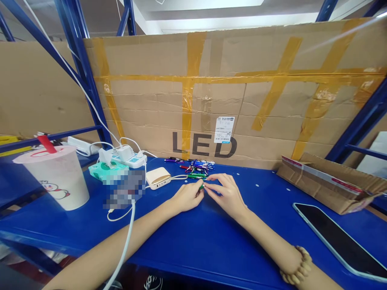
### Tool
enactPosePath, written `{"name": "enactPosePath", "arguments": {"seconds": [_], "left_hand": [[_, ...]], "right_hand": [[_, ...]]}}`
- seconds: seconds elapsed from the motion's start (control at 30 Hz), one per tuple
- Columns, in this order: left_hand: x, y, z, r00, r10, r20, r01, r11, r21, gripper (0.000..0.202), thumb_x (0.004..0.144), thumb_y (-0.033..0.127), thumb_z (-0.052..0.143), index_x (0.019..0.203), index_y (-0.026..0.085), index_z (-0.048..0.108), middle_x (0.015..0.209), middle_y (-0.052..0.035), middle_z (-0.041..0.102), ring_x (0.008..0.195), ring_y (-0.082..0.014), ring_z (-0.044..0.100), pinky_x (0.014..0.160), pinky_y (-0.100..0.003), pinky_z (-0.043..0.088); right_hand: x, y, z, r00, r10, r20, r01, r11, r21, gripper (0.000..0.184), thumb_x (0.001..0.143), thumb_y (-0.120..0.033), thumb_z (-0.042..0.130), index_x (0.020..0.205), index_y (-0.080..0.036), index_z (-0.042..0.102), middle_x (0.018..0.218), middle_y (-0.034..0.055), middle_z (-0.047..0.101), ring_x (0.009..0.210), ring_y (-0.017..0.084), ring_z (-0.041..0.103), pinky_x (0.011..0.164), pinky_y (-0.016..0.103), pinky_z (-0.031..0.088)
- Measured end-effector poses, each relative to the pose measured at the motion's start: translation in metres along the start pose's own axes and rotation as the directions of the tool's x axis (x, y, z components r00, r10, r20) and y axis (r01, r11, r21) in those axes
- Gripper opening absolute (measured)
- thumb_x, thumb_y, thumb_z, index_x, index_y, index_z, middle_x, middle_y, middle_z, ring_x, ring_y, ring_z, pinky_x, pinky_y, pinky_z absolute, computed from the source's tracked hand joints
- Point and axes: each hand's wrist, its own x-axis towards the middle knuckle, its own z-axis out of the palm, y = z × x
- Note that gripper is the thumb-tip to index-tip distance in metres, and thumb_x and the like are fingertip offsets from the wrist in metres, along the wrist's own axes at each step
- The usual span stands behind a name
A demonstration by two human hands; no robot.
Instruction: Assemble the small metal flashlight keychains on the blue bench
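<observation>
My left hand (188, 196) is closed, its thumb and fingers pinching a small green pen-like piece (201, 186). Most of that piece is hidden by the fingers, so I cannot tell its exact kind. My right hand (224, 193) meets it from the other side, with thumb and index fingertip at its silvery end. Just beyond the hands lie similar slim green pieces (197, 176). Behind these is a heap of blue ones (201, 164) with metal clips, along with a red one (184, 167) and purple ones (173, 160).
On the left stand a drink cup (65, 177) with a red straw, a tissue pack (105, 171), a power strip (134, 160) and a cream power bank (158, 177) with cables. To the right are a phone (338, 237) and an open cardboard box (323, 185). Taped cardboard (151, 104) walls the back.
</observation>
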Motion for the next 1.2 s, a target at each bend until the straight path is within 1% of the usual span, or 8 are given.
{"name": "enactPosePath", "arguments": {"seconds": [0.27,0.43,0.53,0.6,0.63,0.73,1.0,1.2], "left_hand": [[-0.002,0.003,0.001,0.998,-0.058,0.026,0.060,0.994,-0.090,0.014,0.084,0.022,0.035,0.096,0.021,0.043,0.080,-0.0024,0.063,0.070,-0.0194,0.062,0.054,-0.024,0.037],[-0.001,0.006,0.002,0.994,-0.109,0.018,0.110,0.985,-0.129,0.008,0.084,0.027,0.038,0.086,0.021,0.042,0.073,-0.0004,0.058,0.067,-0.0182,0.058,0.054,-0.024,0.035],[0.001,0.006,0.001,0.991,-0.127,-0.050,0.118,0.981,-0.154,0.021,0.086,0.039,0.037,0.080,0.020,0.042,0.067,0.0016,0.053,0.061,-0.0159,0.052,0.056,-0.025,0.034],[0.002,0.006,-0.001,0.986,-0.126,-0.104,0.108,0.980,-0.168,0.026,0.086,0.044,0.038,0.077,0.020,0.044,0.068,0.0017,0.051,0.062,-0.0152,0.049,0.057,-0.025,0.035],[0.002,0.006,-0.002,0.985,-0.121,-0.122,0.100,0.981,-0.168,0.028,0.086,0.045,0.038,0.076,0.020,0.044,0.070,0.0014,0.050,0.063,-0.0151,0.049,0.058,-0.026,0.035],[0.002,0.006,-0.003,0.986,-0.102,-0.129,0.080,0.984,-0.161,0.032,0.087,0.046,0.036,0.071,0.019,0.045,0.076,0.0003,0.048,0.069,-0.0152,0.048,0.064,-0.027,0.038],[0.003,0.004,0.002,0.995,-0.089,-0.043,0.085,0.993,-0.079,0.029,0.089,0.029,0.028,0.069,0.019,0.047,0.081,-0.0025,0.051,0.076,-0.0171,0.053,0.069,-0.029,0.041],[0.002,0.004,0.001,0.997,-0.069,0.016,0.070,0.993,-0.094,0.020,0.087,0.020,0.028,0.083,0.022,0.048,0.084,-0.0010,0.058,0.077,-0.0169,0.055,0.070,-0.028,0.041]], "right_hand": [[-0.005,-0.003,0.004,0.984,0.030,0.173,-0.046,0.995,0.088,0.014,0.080,-0.018,0.054,0.077,-0.019,0.067,0.099,0.0072,0.061,0.085,0.018,0.053,0.070,0.033,0.042],[-0.001,0.003,-0.002,0.966,0.145,0.212,-0.170,0.980,0.104,0.012,0.080,-0.025,0.054,0.082,-0.020,0.065,0.099,0.0069,0.059,0.089,0.019,0.054,0.077,0.035,0.042],[-0.002,0.024,-0.007,0.919,0.324,0.227,-0.327,0.945,-0.024,0.017,0.082,-0.029,0.052,0.092,-0.020,0.062,0.100,0.0063,0.060,0.095,0.020,0.054,0.080,0.034,0.041],[-0.008,0.042,-0.008,0.843,0.468,0.264,-0.428,0.882,-0.199,0.023,0.082,-0.027,0.052,0.101,-0.021,0.061,0.105,0.0071,0.060,0.100,0.022,0.053,0.081,0.035,0.041],[-0.012,0.049,-0.008,0.794,0.523,0.311,-0.449,0.848,-0.282,0.026,0.081,-0.026,0.051,0.106,-0.022,0.060,0.110,0.0072,0.059,0.102,0.022,0.052,0.082,0.036,0.040],[-0.021,0.064,-0.006,0.724,0.570,0.388,-0.456,0.818,-0.351,0.024,0.081,-0.025,0.053,0.102,-0.022,0.064,0.108,0.0072,0.062,0.100,0.024,0.055,0.079,0.035,0.040],[-0.017,0.054,-0.002,0.661,0.609,0.438,-0.461,0.790,-0.403,0.018,0.083,-0.027,0.051,0.084,-0.021,0.068,0.093,0.0050,0.065,0.088,0.019,0.059,0.070,0.027,0.041],[-0.014,0.045,-0.001,0.637,0.645,0.422,-0.517,0.763,-0.387,0.015,0.078,-0.031,0.055,0.074,-0.021,0.066,0.088,0.0024,0.065,0.085,0.017,0.059,0.065,0.024,0.041]]}}
